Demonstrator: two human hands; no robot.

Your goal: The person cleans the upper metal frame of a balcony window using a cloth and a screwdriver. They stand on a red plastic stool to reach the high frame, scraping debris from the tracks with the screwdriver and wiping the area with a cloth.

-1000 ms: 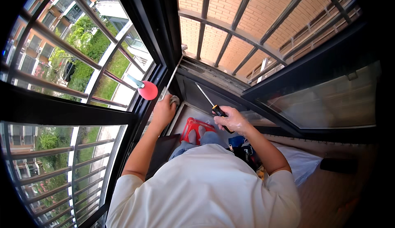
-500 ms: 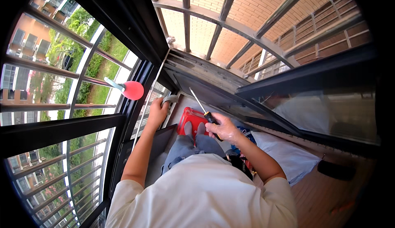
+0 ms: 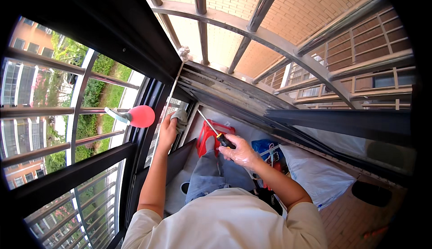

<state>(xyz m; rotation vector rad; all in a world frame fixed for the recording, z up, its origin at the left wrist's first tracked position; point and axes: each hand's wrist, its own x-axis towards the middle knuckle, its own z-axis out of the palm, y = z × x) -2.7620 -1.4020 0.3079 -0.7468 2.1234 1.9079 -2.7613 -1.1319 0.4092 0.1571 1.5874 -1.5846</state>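
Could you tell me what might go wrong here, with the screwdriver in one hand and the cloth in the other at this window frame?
The right hand holds the screwdriver with its tip toward the left hand, which presses a grey cloth on the window frame; a slip could jab that hand. The person stands on a red stool, which might tip. A dropped tool could pass between the outer bars.

- A red balloon-like ball [image 3: 141,116] with a pale handle sits left of centre, against the window bars.
- Curved metal security bars [image 3: 252,28] span the top, with a brick wall [image 3: 310,1] behind.
- A red stool [image 3: 209,136] stands at centre.
- A white bag [image 3: 315,174] lies at lower right, with blue items [image 3: 265,147] beside it.
- Green lawn and trees [image 3: 96,91] show at left.
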